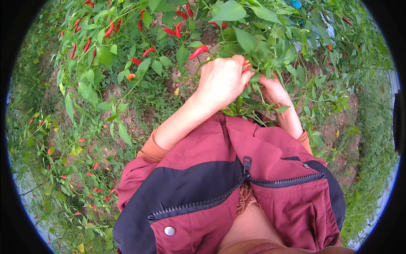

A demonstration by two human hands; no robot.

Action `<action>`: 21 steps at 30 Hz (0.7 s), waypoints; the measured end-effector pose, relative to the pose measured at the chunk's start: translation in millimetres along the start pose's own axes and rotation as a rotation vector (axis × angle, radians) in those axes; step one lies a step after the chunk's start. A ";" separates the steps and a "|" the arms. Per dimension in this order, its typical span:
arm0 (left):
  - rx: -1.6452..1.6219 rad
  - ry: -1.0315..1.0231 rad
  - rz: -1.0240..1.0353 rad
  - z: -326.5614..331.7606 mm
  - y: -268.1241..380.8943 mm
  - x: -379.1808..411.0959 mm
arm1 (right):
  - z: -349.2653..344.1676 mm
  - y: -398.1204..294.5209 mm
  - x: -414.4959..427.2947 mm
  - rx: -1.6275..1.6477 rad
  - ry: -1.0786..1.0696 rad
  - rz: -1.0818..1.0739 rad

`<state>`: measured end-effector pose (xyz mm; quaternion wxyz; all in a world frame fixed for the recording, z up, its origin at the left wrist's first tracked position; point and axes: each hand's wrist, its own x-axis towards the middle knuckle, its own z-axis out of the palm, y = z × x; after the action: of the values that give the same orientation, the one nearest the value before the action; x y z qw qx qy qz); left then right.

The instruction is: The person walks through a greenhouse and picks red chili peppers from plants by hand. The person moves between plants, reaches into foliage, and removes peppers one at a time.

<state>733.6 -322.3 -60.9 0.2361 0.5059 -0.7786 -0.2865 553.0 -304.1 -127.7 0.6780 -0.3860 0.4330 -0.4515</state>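
My left hand (220, 77) is curled around a few chili peppers (246, 66), whose red and striped ends show past its thumb side. Close by on the right, my right hand (275, 90) reaches in among the leaves of a chili pepper plant (269, 41). Its fingertips are hidden by foliage, so whether it grips a stem or a pepper cannot be seen. Just above my left wrist hangs a ripe red chili pepper (199, 52). Below the hands, green leaves touch the front of a maroon and black jacket (196, 177).
More chili plants with red fruit (109, 29) spread to the left. Bare soil and low weeds (123, 117) lie between them. A bright blue object (295, 4) and pale sheeting (323, 31) show through leaves at upper right. Another strip of soil (344, 149) runs along the right.
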 end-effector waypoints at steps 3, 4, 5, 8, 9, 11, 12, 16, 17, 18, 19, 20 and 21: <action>-0.011 0.040 0.004 11.3 -14.4 4.4 | 10.4 -5.4 -1.3 -0.032 0.048 -0.005; -0.030 0.138 0.069 17.2 -24.5 2.5 | 11.5 -5.0 -2.1 -0.041 0.055 -0.009; -0.051 0.236 0.137 20.4 -32.4 2.9 | 11.8 -4.7 -2.0 -0.050 0.065 -0.016; -0.192 0.292 0.072 23.0 -45.1 4.9 | 12.0 -5.1 -1.1 -0.076 0.085 -0.031; -0.333 0.156 -0.127 25.2 -49.7 8.7 | 11.9 -4.9 -1.2 -0.086 0.088 -0.031; -0.439 0.230 -0.103 26.9 -44.7 8.9 | 10.1 -4.6 -2.0 -0.099 0.079 -0.014; -0.492 0.269 -0.090 27.2 -42.5 9.1 | 9.5 -4.7 -1.8 -0.107 0.072 -0.006; -0.771 0.194 -0.207 33.9 -44.6 6.8 | 11.6 -5.7 -2.1 -0.083 0.058 0.006; -0.772 0.182 -0.181 33.7 -42.8 5.3 | 13.8 -6.2 -2.1 -0.097 0.061 -0.024; -0.772 0.170 -0.154 32.8 -40.1 2.4 | 14.4 -6.4 -2.5 -0.111 0.063 -0.054; -0.772 0.159 -0.127 32.7 -37.7 -0.4 | 10.3 -3.7 -1.7 -0.085 0.074 -0.001; -0.709 0.177 -0.080 34.6 -34.9 -2.4 | 5.0 -0.2 0.4 -0.059 0.085 0.051; -0.646 0.195 -0.032 38.2 -31.6 -4.1 | 1.9 1.3 1.4 -0.034 0.096 0.103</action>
<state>730.6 -320.9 -110.6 0.4529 0.4421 -0.6135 -0.4723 555.4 -304.7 -128.6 0.6724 -0.3526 0.4916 -0.4265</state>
